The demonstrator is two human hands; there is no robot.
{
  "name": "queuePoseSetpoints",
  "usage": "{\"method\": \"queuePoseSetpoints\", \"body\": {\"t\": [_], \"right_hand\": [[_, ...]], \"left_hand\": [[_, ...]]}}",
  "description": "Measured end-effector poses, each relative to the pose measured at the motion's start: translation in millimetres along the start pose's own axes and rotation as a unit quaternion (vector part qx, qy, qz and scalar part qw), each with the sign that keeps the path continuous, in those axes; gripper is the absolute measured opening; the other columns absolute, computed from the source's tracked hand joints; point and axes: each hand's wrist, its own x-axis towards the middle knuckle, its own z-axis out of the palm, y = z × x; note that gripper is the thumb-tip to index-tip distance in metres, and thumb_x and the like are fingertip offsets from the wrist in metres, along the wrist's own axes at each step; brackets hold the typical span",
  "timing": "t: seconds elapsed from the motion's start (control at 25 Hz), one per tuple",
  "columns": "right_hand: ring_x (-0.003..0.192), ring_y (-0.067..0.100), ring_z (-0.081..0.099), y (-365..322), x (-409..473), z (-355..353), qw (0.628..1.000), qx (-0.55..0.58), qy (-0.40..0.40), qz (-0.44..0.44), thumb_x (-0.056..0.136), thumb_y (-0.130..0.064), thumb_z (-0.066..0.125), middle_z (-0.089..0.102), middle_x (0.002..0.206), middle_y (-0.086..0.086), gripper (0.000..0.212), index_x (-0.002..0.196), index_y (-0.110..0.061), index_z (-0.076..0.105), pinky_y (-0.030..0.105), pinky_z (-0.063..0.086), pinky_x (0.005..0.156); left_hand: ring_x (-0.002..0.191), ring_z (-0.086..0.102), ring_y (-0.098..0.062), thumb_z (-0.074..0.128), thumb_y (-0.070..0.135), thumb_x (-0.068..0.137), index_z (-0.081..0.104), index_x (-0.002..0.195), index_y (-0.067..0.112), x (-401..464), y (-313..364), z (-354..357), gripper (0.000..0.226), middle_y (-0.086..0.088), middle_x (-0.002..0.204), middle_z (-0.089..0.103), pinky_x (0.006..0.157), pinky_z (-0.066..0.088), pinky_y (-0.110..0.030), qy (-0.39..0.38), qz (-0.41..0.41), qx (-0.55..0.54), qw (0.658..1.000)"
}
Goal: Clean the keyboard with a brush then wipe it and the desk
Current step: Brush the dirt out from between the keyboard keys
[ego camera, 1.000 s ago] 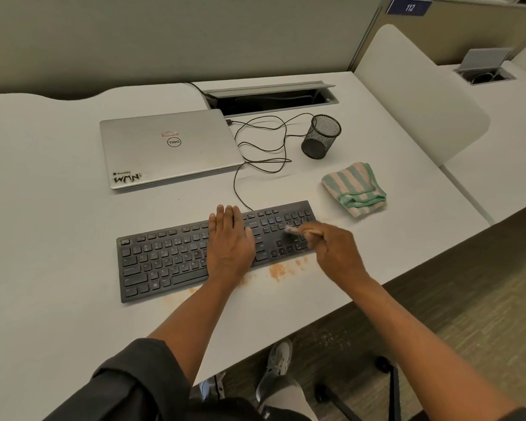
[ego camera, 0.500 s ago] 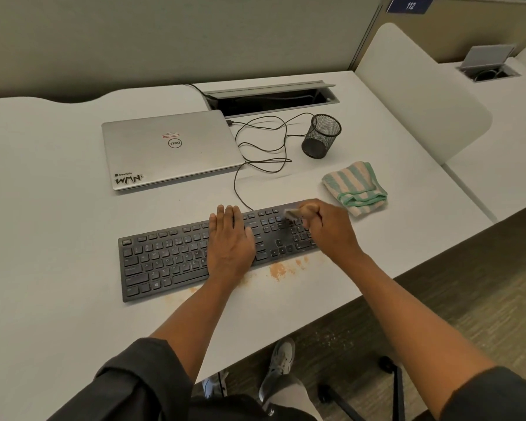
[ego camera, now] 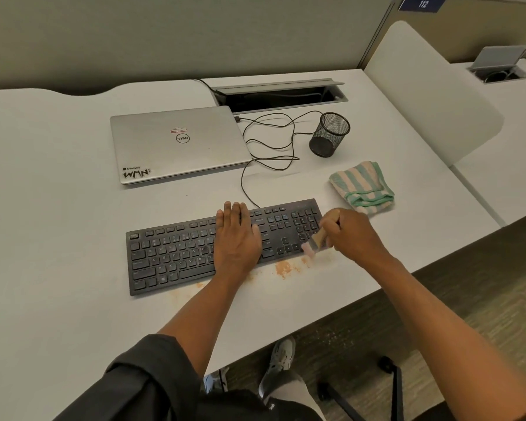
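A black keyboard (ego camera: pixel 176 253) lies on the white desk (ego camera: pixel 43 238). My left hand (ego camera: pixel 236 238) rests flat on its middle keys, fingers straight. My right hand (ego camera: pixel 351 235) grips a small wooden-handled brush (ego camera: pixel 315 243); its pale bristles touch the keyboard's near right corner. Orange crumbs (ego camera: pixel 283 268) lie on the desk along the keyboard's near edge. A green-and-beige striped cloth (ego camera: pixel 362 186) sits folded just beyond my right hand.
A closed silver laptop (ego camera: pixel 176 144) lies behind the keyboard, with a looped black cable (ego camera: pixel 271 141) beside it. A black mesh pen cup (ego camera: pixel 330 138) stands at the back right. An open cable hatch (ego camera: pixel 280 95) is behind. The desk edge runs close under my right wrist.
My right hand has swept the brush from the keyboard's far right keys down to its near right corner. My left hand has stayed put.
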Motion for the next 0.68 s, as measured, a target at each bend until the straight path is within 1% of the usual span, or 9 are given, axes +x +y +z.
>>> {"method": "queuePoseSetpoints", "body": {"t": [0.08,0.12,0.28,0.32,0.36,0.44,0.48,0.56,0.68], "right_hand": [[0.063,0.013,0.064,-7.0,3.6,1.6,0.997,0.06,0.055,0.007,0.091,-0.011,0.048,0.068,0.065,0.002,0.028,0.074,-0.002,0.067,0.036,0.053,0.065],[0.063,0.011,0.064,-12.5,3.8,4.5,0.995,0.078,0.062,0.004,0.092,-0.011,0.047,0.068,0.064,0.0,0.028,0.074,-0.004,0.068,0.035,0.054,0.066],[0.061,0.018,0.062,-10.5,-8.1,12.0,0.998,0.054,0.02,0.006,0.093,-0.013,0.046,0.066,0.063,0.0,0.029,0.076,-0.004,0.068,0.044,0.056,0.065],[0.059,0.016,0.062,-8.8,-13.4,9.2,0.998,0.054,0.014,0.015,0.093,-0.013,0.047,0.067,0.064,0.001,0.028,0.078,-0.005,0.069,0.042,0.056,0.064],[0.057,0.013,0.061,-8.6,-18.6,6.8,0.997,0.074,0.014,0.027,0.094,-0.013,0.048,0.068,0.064,0.001,0.027,0.081,-0.008,0.071,0.037,0.056,0.06],[0.055,0.011,0.06,-13.7,-28.7,10.6,0.987,0.157,0.006,0.04,0.097,-0.013,0.048,0.07,0.066,0.004,0.024,0.089,-0.014,0.071,0.025,0.05,0.052],[0.056,0.011,0.061,-16.1,-32.9,16.4,0.982,0.188,-0.006,0.035,0.098,-0.012,0.048,0.07,0.067,0.005,0.023,0.093,-0.015,0.07,0.023,0.048,0.05],[0.057,0.008,0.061,-13.9,-39.5,28.3,0.982,0.187,-0.012,0.031,0.099,-0.01,0.047,0.071,0.069,0.005,0.023,0.096,-0.015,0.07,0.021,0.048,0.051],[0.057,0.005,0.062,-0.9,-38.8,23.2,0.987,0.135,0.077,0.052,0.098,-0.01,0.047,0.069,0.065,0.0,0.023,0.09,-0.015,0.068,0.028,0.052,0.056]], "left_hand": [[0.156,0.011,-0.032,0.029,0.033,0.105,0.02,0.158,0.0,-0.5,-0.5,0.4,0.063,-0.019,0.164,0.024,0.128,0.001,-0.044,0.003,0.0,0.001,1.0],[0.156,0.011,-0.032,0.03,0.033,0.105,0.02,0.158,0.0,-1.0,-0.8,0.4,0.063,-0.019,0.164,0.024,0.128,0.0,-0.044,0.002,0.001,0.001,1.0],[0.156,0.011,-0.032,0.03,0.033,0.106,0.02,0.158,0.0,-1.2,-0.1,-0.3,0.063,-0.019,0.165,0.023,0.128,0.0,-0.043,0.004,0.001,0.0,1.0],[0.156,0.01,-0.032,0.03,0.033,0.106,0.019,0.158,0.0,-0.8,-0.1,-0.5,0.063,-0.019,0.165,0.023,0.128,-0.001,-0.043,0.001,0.0,-0.002,1.0],[0.156,0.01,-0.032,0.03,0.033,0.106,0.019,0.158,0.0,-0.4,0.1,-0.2,0.063,-0.019,0.165,0.022,0.128,0.0,-0.043,0.0,0.0,-0.002,1.0],[0.156,0.011,-0.032,0.03,0.034,0.106,0.019,0.158,0.0,-0.6,-0.2,0.1,0.063,-0.02,0.165,0.023,0.128,0.001,-0.044,0.002,0.001,0.003,1.0],[0.156,0.011,-0.032,0.029,0.034,0.106,0.02,0.158,0.0,-0.7,-0.4,-0.3,0.063,-0.02,0.165,0.023,0.128,0.002,-0.044,0.001,0.001,0.005,1.0],[0.156,0.011,-0.033,0.029,0.034,0.106,0.02,0.158,0.0,-1.3,-0.2,-0.8,0.063,-0.02,0.165,0.023,0.128,0.002,-0.044,-0.001,0.002,0.002,1.0],[0.156,0.01,-0.033,0.03,0.034,0.106,0.019,0.158,0.0,-1.0,0.1,-1.6,0.063,-0.02,0.165,0.022,0.128,0.001,-0.044,0.001,0.0,-0.005,1.0]]}}
